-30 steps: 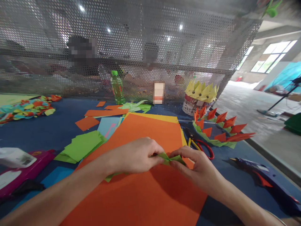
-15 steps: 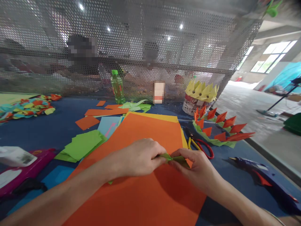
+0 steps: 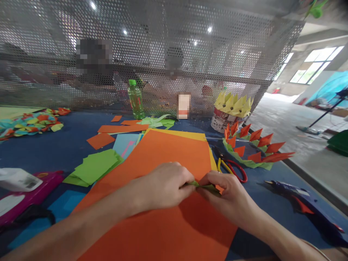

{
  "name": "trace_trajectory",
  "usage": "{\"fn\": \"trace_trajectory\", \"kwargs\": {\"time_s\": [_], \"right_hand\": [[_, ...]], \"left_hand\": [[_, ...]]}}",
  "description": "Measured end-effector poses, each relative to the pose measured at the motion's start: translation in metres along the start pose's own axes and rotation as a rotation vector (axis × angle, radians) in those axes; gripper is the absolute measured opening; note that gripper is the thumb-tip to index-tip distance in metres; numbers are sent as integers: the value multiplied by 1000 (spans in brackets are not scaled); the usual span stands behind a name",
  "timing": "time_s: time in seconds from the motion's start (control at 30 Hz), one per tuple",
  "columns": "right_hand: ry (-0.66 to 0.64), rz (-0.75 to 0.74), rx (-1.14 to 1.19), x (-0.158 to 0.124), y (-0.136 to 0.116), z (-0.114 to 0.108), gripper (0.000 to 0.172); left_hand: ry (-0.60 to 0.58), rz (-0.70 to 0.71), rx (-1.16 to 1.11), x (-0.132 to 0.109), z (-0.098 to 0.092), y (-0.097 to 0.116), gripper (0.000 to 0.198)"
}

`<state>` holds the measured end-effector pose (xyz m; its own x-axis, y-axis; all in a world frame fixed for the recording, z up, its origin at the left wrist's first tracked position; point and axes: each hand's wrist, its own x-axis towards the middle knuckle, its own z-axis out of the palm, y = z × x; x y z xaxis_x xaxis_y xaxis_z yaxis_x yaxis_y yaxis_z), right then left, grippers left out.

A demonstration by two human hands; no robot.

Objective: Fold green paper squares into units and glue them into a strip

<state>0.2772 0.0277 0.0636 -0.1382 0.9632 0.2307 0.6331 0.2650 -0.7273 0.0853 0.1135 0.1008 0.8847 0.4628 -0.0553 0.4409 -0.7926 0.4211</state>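
Over a large orange sheet (image 3: 163, 232), my left hand (image 3: 170, 184) pinches one end of a small folded green paper piece (image 3: 196, 184). My right hand (image 3: 224, 188) pinches the same piece from the other side, with a bit of orange paper (image 3: 219, 189) showing beside its fingers. Both sets of fingertips nearly meet and cover most of the green paper. A yellow sheet (image 3: 194, 135) shows beneath the orange one. Green paper squares (image 3: 96, 167) lie left of the orange sheet.
Red-handled scissors (image 3: 239, 171), a blue glue gun (image 3: 301, 197) and a green-orange paper ring (image 3: 254, 159) lie right. Behind stand a yellow-topped crown (image 3: 232, 110) and a green bottle (image 3: 135, 101) near a mesh screen (image 3: 152, 40). A magenta tool (image 3: 35, 194) is left.
My left hand has shifted slightly right and down, its fingertips closer to my right hand's. Less of the green paper shows between them.
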Motion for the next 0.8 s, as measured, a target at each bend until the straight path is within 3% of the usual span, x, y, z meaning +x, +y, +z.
{"fn": "trace_trajectory", "kwargs": {"time_s": [0.33,0.57,0.8], "right_hand": [[-27,7,5,1,4,3,5],[-21,18,-26,3,1,2,9],[26,13,-70,1,12,6,9]], "left_hand": [[-6,-21,23,-1,1,-1,31],[-9,-40,25,0,-1,2,31],[62,-65,-25,3,3,-7,10]]}}
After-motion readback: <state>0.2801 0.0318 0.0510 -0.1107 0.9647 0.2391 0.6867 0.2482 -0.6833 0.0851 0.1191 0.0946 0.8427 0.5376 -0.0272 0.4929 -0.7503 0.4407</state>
